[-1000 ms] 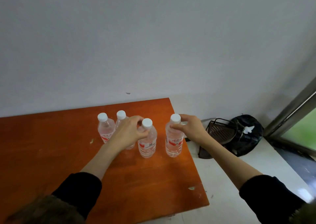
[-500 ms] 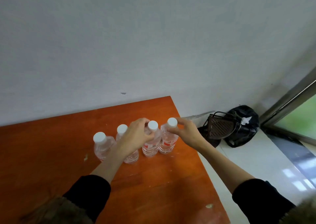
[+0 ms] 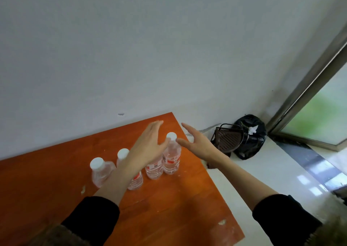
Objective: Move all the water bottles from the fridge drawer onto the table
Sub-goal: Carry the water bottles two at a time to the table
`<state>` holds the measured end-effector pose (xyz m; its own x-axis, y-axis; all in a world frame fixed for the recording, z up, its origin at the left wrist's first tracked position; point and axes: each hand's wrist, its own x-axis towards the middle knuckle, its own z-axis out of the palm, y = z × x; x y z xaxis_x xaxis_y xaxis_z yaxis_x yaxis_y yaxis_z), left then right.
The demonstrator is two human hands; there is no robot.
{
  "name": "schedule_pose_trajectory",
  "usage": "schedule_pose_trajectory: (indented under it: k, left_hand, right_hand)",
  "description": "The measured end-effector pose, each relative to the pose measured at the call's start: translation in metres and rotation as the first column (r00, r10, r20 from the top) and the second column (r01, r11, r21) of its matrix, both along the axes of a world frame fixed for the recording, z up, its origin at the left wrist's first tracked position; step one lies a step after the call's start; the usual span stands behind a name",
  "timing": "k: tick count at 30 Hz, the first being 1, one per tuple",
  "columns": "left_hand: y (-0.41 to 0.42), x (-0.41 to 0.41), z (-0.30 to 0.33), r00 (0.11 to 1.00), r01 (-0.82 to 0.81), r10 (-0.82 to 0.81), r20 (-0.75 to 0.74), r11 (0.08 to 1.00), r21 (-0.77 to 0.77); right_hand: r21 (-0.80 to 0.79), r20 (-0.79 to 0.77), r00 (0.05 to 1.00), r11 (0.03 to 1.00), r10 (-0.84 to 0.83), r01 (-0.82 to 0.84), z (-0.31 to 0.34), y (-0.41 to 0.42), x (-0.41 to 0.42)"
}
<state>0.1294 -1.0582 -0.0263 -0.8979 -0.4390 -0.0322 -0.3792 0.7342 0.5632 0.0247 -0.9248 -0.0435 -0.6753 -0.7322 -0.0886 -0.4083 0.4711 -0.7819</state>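
Several clear water bottles with white caps and red labels stand upright in a row on the orange table (image 3: 47,185). The rightmost bottle (image 3: 171,157) is in full view. The bottle beside it (image 3: 155,169) has its top hidden behind my left hand (image 3: 148,142). Further left stand a third bottle (image 3: 123,154), partly behind my left forearm, and the leftmost bottle (image 3: 99,170). My left hand hovers open above the bottles with fingers spread. My right hand (image 3: 197,142) is open too, just right of the rightmost cap, holding nothing.
The table's right edge runs close beside the bottles. On the white floor to the right lie a dark slatted dustpan (image 3: 227,139) and a tied black rubbish bag (image 3: 250,137). A grey wall stands behind, and a metal-framed glass door (image 3: 309,99) at far right.
Both hands have let go of the two right-hand bottles and lifted away with fingers spread. Those bottles now stand close against the row. The view has tilted a little.
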Motion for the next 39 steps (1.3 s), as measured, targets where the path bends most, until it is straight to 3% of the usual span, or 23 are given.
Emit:
schedule_pose_trajectory:
  k: [3, 7, 13, 17, 20, 24, 29, 34, 39]
  left_hand:
    - [0.024, -0.008, 0.021, 0.985, 0.166, -0.173, -0.022, 0.97, -0.179]
    - [0.08, -0.032, 0.048, 0.934, 0.326, -0.357, 0.001, 0.852, -0.41]
    - [0.238, -0.05, 0.086, 0.789, 0.462, -0.602, -0.121, 0.713, -0.528]
    - [0.378, -0.032, 0.087, 0.65, 0.582, -0.74, -0.171, 0.63, -0.514]
    - [0.489, -0.002, 0.074, 0.512, 0.707, -0.84, -0.177, 0.53, -0.468]
    - [0.62, 0.038, 0.062, 0.315, 0.802, -0.939, -0.139, 0.342, -0.489]
    - [0.748, 0.072, 0.062, 0.142, 0.842, -0.985, -0.095, 0.17, -0.511]
    - [0.85, 0.079, 0.038, 0.032, 0.872, -0.999, -0.041, 0.048, -0.487]
    - [0.95, 0.052, 0.006, 0.037, 0.884, -0.999, -0.016, 0.041, -0.467]
  right_hand:
    - [0.046, -0.229, 0.972, 0.997, -0.054, 0.067, 0.026, 0.047, -0.006]
    - [0.204, -0.558, 0.826, 0.951, -0.081, 0.231, 0.065, 0.142, -0.009]
    - [0.228, -0.777, 0.592, 0.779, -0.215, 0.583, 0.116, 0.336, 0.038]
    - [0.169, -0.789, 0.48, 0.616, -0.383, 0.769, 0.121, 0.48, 0.113]
    - [0.227, -0.764, 0.445, 0.452, -0.467, 0.863, 0.116, 0.58, 0.182]
    - [0.238, -0.739, 0.365, 0.288, -0.566, 0.928, 0.113, 0.689, 0.26]
    - [0.248, -0.69, 0.257, 0.112, -0.677, 0.962, 0.098, 0.786, 0.325]
    - [0.281, -0.64, 0.194, 0.009, -0.743, 0.96, 0.079, 0.871, 0.346]
    - [0.308, -0.612, 0.173, -0.031, -0.772, 0.951, 0.062, 0.961, 0.328]
